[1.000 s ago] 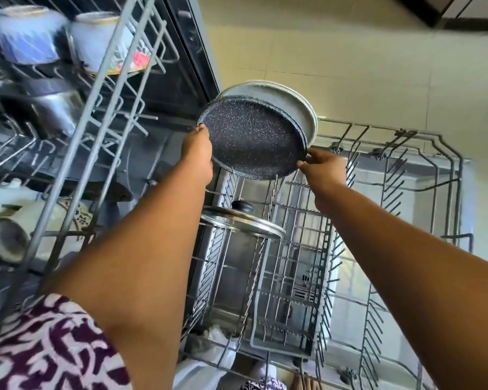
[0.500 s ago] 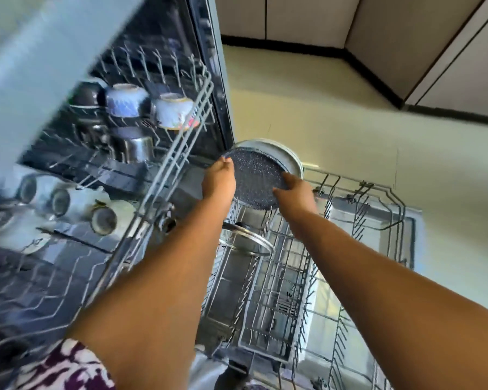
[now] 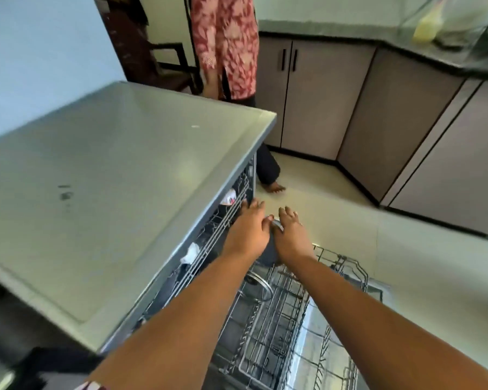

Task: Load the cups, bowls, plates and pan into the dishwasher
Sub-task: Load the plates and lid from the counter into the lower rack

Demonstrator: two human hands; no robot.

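The dark speckled pan [image 3: 267, 253] stands on edge over the far end of the pulled-out lower rack [image 3: 288, 327], mostly hidden behind my hands; a bit of its pale rim shows between them. My left hand [image 3: 247, 230] holds its left edge and my right hand [image 3: 290, 235] holds its right edge, fingers reaching over the far side. A glass lid [image 3: 261, 281] stands in the rack just in front of the pan. Cups [image 3: 228, 197] sit in the upper rack [image 3: 223, 220] to the left.
The dishwasher's steel top [image 3: 110, 178] fills the left. Another person [image 3: 226, 46] stands beyond it, one bare foot [image 3: 273, 187] on the pale floor. Grey cabinets [image 3: 316, 97] under a dark counter line the back and right. The open door lies under the rack.
My view has lifted from inside the dishwasher to above its top. Both hands have closed in around the pan, which now sits lower and is mostly covered by them.
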